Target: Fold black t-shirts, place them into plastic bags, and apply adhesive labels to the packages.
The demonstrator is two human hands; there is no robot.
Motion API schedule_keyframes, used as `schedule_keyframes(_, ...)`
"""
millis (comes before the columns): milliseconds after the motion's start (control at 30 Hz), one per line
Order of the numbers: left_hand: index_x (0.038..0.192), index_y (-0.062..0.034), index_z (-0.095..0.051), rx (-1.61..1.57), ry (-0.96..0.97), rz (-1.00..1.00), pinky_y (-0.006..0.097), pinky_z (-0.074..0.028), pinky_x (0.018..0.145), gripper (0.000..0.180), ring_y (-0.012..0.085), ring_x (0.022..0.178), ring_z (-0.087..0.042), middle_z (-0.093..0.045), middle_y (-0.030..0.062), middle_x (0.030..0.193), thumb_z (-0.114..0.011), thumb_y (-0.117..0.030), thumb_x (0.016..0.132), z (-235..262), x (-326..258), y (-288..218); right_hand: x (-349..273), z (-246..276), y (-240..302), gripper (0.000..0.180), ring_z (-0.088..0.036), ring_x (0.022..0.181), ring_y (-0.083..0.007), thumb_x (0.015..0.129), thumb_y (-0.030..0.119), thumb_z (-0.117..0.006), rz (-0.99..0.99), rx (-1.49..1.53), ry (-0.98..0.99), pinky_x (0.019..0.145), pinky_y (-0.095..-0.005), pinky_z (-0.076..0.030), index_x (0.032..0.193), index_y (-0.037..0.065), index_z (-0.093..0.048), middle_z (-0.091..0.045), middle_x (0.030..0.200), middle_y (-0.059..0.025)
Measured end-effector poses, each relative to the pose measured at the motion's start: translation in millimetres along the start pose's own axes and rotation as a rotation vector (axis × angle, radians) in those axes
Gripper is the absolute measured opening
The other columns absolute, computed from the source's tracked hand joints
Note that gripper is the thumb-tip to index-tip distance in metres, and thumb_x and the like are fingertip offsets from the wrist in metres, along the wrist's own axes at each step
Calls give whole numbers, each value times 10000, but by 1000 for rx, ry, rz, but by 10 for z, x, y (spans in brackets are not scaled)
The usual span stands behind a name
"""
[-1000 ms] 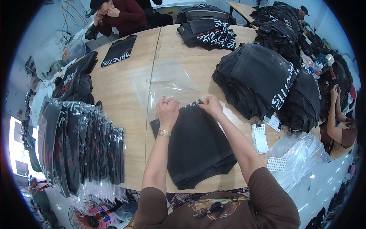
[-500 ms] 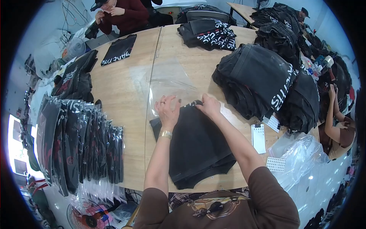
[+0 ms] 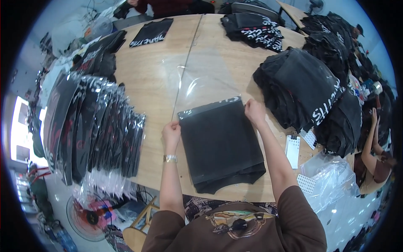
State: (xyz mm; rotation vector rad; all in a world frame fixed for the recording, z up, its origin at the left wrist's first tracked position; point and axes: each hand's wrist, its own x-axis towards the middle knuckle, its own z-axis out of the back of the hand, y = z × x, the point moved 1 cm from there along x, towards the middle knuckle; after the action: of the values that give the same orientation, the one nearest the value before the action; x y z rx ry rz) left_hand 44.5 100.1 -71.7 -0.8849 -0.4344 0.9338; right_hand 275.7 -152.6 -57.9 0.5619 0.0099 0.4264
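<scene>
A folded black T-shirt [image 3: 220, 140] lies on the table in front of me, with white lettering along its far edge. Its far end is inside a clear plastic bag [image 3: 206, 86], which stretches out beyond it over the tabletop. At the shirt's far left corner my left hand [image 3: 171, 133] is closed in a pinch on the bag's edge. My right hand [image 3: 255, 112] pinches the bag's opposite edge near the far right corner. The shirt's near end, with its curved neckline, sticks out toward me, outside the plastic.
Bagged black shirts [image 3: 96, 130] stand in a row on the left. A tall pile of folded shirts [image 3: 294, 84] is to the right, with label cards [image 3: 292, 151] and loose plastic bags [image 3: 331, 176] nearer. Another shirt stack [image 3: 252, 31] sits far back. A co-worker's arms [image 3: 371, 134] show at far right.
Both hands have moved apart from the shirt's far edge to its two sides, drawing the bag over its far part. My view has shifted, and the shirt lies flatter and squarer.
</scene>
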Motion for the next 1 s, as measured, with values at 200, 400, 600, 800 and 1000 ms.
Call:
schedule_keyframes(200,895,0,-660,-188,241,167,231,-472,462,141,108,533,-603,-649,61,692,-583,-82,809,107,-55,56,-269,193,-202,227,-605,852,-361,805,217,-500,-141,-38,165,744,-441,-477,874,44,-630,-629,853,-209)
schedule_keyframes(400,887,3,-640,-228,448,239,202,-369,374,144,63,442,-487,-616,27,652,-617,-116,809,270,-377,145,-864,420,-324,170,-607,817,-346,829,166,-511,-134,49,237,712,-416,-475,914,52,-604,-635,829,-179)
schedule_keyframes(600,885,-3,-609,-217,451,181,192,-328,356,128,47,419,-449,-559,-1,597,-595,-119,835,404,-829,125,-1392,333,-468,122,-617,685,-262,837,80,-497,-112,345,72,625,-360,-478,908,24,-579,-625,726,-132)
schedule_keyframes(800,891,-8,-561,-183,349,93,189,-321,339,89,40,399,-426,-541,-1,642,-514,-82,877,327,-1024,-9,-1240,487,-426,137,-610,620,-166,804,68,-522,-517,549,394,595,-295,-482,842,-11,-626,-624,655,-106)
schedule_keyframes(1000,861,-4,-565,-84,378,125,209,-340,352,97,58,410,-467,-559,21,616,-513,-85,875,377,-1091,-61,-1379,500,-437,140,-633,643,-214,787,103,-560,-138,290,106,600,-305,-480,850,6,-638,-637,682,-136)
